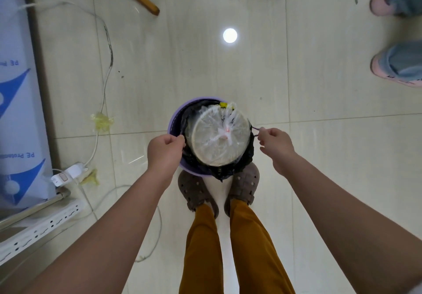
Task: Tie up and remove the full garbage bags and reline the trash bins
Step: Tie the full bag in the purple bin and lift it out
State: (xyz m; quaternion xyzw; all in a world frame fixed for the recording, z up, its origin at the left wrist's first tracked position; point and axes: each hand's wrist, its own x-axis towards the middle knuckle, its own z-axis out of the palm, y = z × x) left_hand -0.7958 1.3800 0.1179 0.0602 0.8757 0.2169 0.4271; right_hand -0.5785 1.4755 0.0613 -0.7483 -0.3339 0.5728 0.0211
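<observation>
Now the left hand (165,148) is pinching the black bag (189,156) at the bin (174,116) rim, fingers curled tight on the plastic; the right hand (275,143) is pinching a purple drawstring loop (255,131) on the opposite side, likely so both pulls can cinch the mouth shut; the bin is standing on the floor (319,156) just ahead of the feet, with a round wrapped container (218,137) filling the bag.

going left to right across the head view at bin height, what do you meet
blue-printed panel → white cable → left hand → purple bin → clear-wrapped round tray → right hand
</observation>
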